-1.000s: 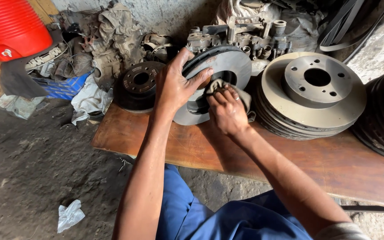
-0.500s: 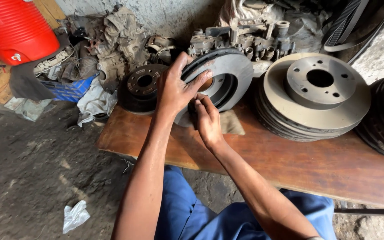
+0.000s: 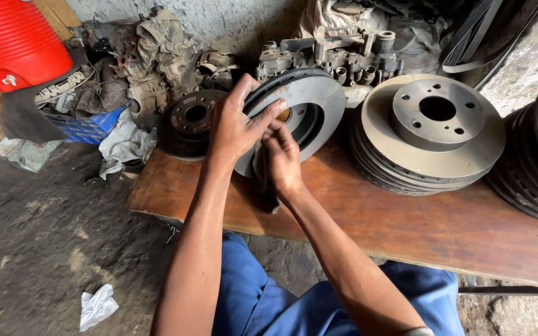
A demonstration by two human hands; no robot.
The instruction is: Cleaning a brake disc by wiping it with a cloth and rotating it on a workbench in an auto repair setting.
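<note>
A: State the position of the disc.

B: The disc (image 3: 306,106) stands on edge on the desk (image 3: 406,218), tilted back toward the grey metal casting (image 3: 337,59) behind it. Its lower rim is hidden behind my hands, so I cannot tell exactly where it meets the wood.

A: State the grip, each hand.

B: My left hand (image 3: 235,127) lies spread on the disc's left face and rim, fingers apart, thumb across the front. It steadies the disc but does not clamp it. My right hand (image 3: 281,162) is closed on a dark rag (image 3: 263,180) and presses it against the lower part of the disc.

A: What lies alongside?

B: A small dark disc (image 3: 191,121) lies just to the left, touching or nearly touching. A stack of discs (image 3: 428,134) lies flat to the right, near but apart. A red cooler (image 3: 14,43) sits on the floor, well apart.

A: Faults to expect?

B: In my judgement, three. An edge-standing disc can roll or tip if the left hand lifts. Pressure from the rag can push the lower rim off the desk edge toward my legs. A slip may also pinch fingers between the disc and the small one.
</note>
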